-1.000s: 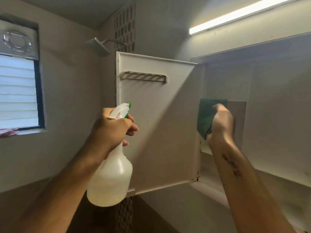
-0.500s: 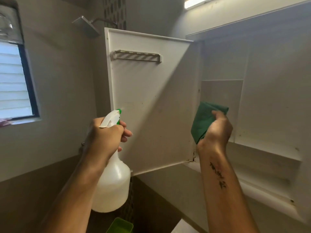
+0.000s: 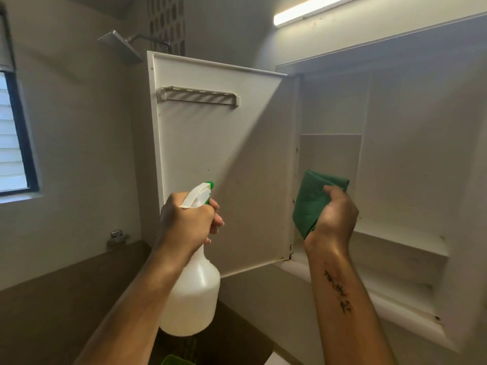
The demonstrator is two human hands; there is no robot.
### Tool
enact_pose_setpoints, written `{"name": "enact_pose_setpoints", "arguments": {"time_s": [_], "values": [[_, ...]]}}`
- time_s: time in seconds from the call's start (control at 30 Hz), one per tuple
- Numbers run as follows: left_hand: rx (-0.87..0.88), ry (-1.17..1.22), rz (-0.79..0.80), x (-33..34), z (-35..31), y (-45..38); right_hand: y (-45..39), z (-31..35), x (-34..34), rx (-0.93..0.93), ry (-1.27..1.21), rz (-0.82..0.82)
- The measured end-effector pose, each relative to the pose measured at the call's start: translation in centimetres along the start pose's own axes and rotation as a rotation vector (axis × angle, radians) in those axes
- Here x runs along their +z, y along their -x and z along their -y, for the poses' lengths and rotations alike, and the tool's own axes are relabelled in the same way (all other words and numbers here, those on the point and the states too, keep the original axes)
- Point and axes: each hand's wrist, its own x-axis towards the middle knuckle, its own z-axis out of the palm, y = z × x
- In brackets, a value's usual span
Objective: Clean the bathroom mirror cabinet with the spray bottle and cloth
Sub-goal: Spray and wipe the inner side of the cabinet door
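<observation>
1. The left hand [image 3: 188, 219] grips the white spray bottle [image 3: 191, 299] at its neck, nozzle facing the open cabinet door [image 3: 224, 159].
2. The right hand [image 3: 334, 214] clutches the folded green cloth [image 3: 311, 204] beside the door's hinge edge.
3. The bottle looks light and rigid; the cloth, soft and pliable.

Head cam, close, looks fwd and up at open cabinet door [image 3: 224, 159].

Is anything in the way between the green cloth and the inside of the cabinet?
Nothing visible is. The right hand holds the green cloth right at the open cabinet, beside the open door; its shelves look bare.
</observation>
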Motion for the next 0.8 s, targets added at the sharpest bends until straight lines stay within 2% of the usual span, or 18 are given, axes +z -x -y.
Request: {"name": "enact_pose_setpoints", "arguments": {"time_s": [0.2, 0.47, 0.53, 0.67, 0.8], "values": [[0.014, -0.027, 0.111, 2.4, -0.5, -0.7, -0.6, 0.0, -0.7, -0.043, 0.043, -0.025], [0.012, 0.022, 0.221, 5.6, -2.8, -1.3, -1.6, -0.2, -0.7, -0.218, 0.148, -0.041], [0.025, 0.021, 0.207, 4.8, -2.9, -1.5, -2.2, -1.0, 0.6, -0.33, 0.242, -0.047], [0.019, 0.001, 0.163, 1.9, -2.4, -1.7, -5.6, -3.8, 4.8, -0.726, 0.476, 0.022], [0.036, -0.036, 0.104, -1.2, -1.7, -1.5, -7.9, -7.8, 8.3, -0.909, 0.66, 0.131]]}}
